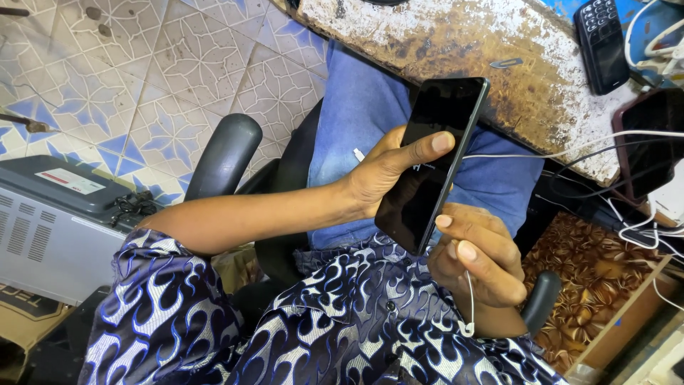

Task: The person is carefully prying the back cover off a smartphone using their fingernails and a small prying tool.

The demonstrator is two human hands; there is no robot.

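Fingers of both hands around the dark smartphone — thumb across its screen.

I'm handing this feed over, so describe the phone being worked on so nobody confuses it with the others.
Start at the worn wooden bench edge. Just below it, over the blue-jeaned lap, a large black smartphone with a dark screen is gripped by the left hand and steadied below by the right hand. Unlike the keypad phone on the bench, it's held.

Even, soft daylight fills the scene; shadows are faint. The dark smartphone screen shows slight sheen, no harsh glare. Focus is sharp, edges bend mildly.
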